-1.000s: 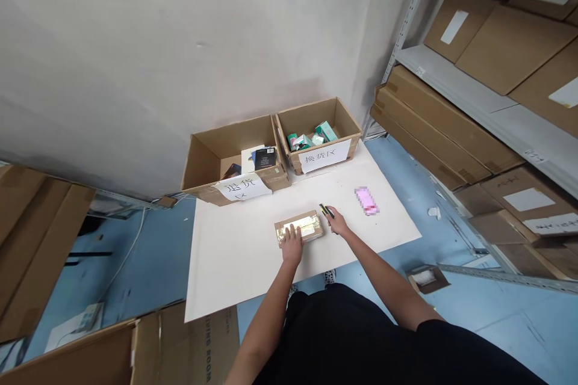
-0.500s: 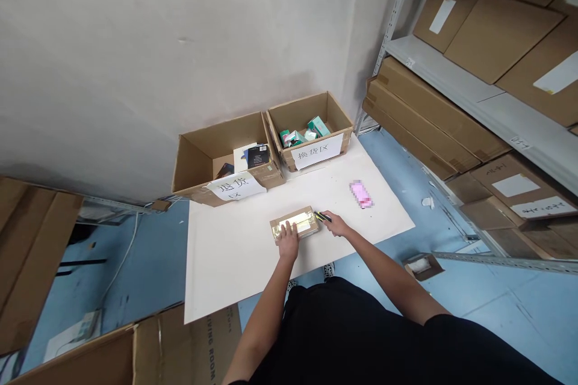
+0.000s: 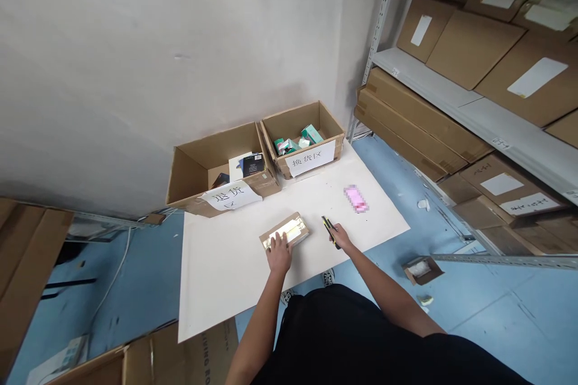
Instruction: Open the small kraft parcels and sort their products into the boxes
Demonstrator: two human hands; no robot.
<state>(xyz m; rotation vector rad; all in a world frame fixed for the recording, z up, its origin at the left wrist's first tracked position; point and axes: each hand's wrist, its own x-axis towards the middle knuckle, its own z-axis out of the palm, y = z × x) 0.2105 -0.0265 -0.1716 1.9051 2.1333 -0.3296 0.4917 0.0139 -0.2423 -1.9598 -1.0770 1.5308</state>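
Note:
A small brown taped parcel [image 3: 286, 230] lies on the white board [image 3: 235, 271] in front of me. My left hand [image 3: 279, 254] rests on the parcel's near left corner, its fingers curled over the edge. My right hand [image 3: 342, 236] is closed round a black and yellow utility knife [image 3: 329, 228], a short way to the right of the parcel and apart from it. A pink blurred object [image 3: 356, 198] lies further right on the board.
Two open cartons with paper labels stand at the board's far edge: the left carton [image 3: 212, 168] holds a dark booklet, the right carton [image 3: 301, 138] several green boxes. Metal shelving [image 3: 474, 108] with flat cartons fills the right. A small open box [image 3: 419, 269] lies on the blue floor.
My right hand with the knife has drawn back from the parcel's right end to the right. My left hand stays on the parcel. My head has shifted, so the scene sits lower and further left.

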